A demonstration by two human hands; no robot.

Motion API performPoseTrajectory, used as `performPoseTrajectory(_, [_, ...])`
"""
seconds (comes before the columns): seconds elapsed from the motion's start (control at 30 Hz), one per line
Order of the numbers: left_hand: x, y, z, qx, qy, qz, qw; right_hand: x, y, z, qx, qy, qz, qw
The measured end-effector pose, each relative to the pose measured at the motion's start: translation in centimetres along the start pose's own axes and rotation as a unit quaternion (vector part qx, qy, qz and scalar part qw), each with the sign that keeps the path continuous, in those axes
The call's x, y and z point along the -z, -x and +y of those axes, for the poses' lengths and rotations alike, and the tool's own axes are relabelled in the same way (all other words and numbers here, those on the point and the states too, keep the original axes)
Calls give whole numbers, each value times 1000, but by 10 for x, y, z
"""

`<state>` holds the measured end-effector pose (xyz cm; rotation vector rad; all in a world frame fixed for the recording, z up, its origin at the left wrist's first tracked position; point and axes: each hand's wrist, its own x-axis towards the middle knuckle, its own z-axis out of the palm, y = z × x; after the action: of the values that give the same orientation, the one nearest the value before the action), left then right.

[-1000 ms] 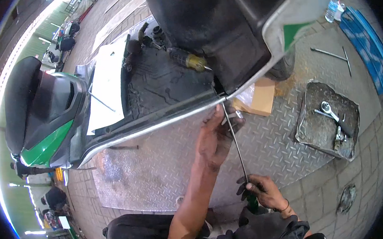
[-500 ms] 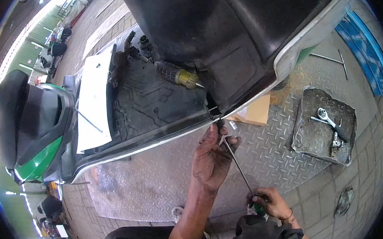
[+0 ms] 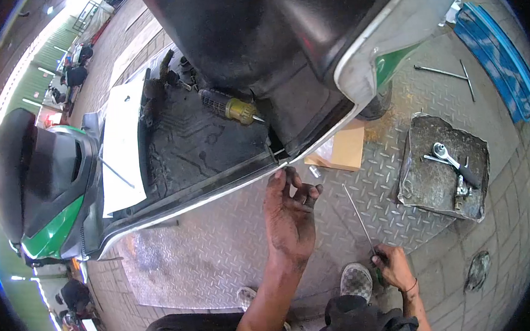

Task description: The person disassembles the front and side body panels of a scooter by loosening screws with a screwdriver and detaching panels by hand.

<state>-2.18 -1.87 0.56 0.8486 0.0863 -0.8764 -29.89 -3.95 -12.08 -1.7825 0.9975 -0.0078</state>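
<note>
My left hand (image 3: 289, 219) is raised to the white-edged side panel (image 3: 230, 192) of a scooter, thumb and forefinger closed at its edge below a dark gap (image 3: 276, 145); the other fingers are curled. Exactly what lies between the fingertips is hard to see. In my right hand (image 3: 397, 269), lower right, is a long thin screwdriver (image 3: 357, 211), its shaft pointing up and left, apart from the panel. Its green handle is mostly hidden by the fingers. On the black footboard (image 3: 184, 149) lies a yellow and black power tool (image 3: 230, 108), its tip near the gap.
A metal tray (image 3: 420, 148) holding a ratchet (image 3: 452, 158) stands at right, beyond a brown cardboard box (image 3: 345, 147). Farther back are a T-handle wrench (image 3: 443, 73) and a blue panel (image 3: 494, 63). A white sheet (image 3: 120, 154) covers part of the scooter at left.
My right hand has drawn the screwdriver down and right, away from my left hand and the panel. My left hand stays at the panel edge. The view has shifted slightly.
</note>
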Motion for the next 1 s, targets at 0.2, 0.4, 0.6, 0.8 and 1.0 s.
performPoseTrajectory(0.2, [7,-1,-9,-40,-33,16,999,-21,0,24,73,77,35,994])
performPoseTrajectory(0.4, [20,9,-23,-76,-57,29,995,-13,-7,13,-14,155,-50,987])
performPoseTrajectory(0.6, [18,22,-13,-296,-256,-33,920,17,-65,-47,197,10,181,964])
performPoseTrajectory(0.8, [17,23,52,-469,-319,-70,820,61,-115,-194,316,-360,183,859])
performPoseTrajectory(1.0, [17,-1,125,-658,-501,11,562,35,-141,-247,271,-315,247,876])
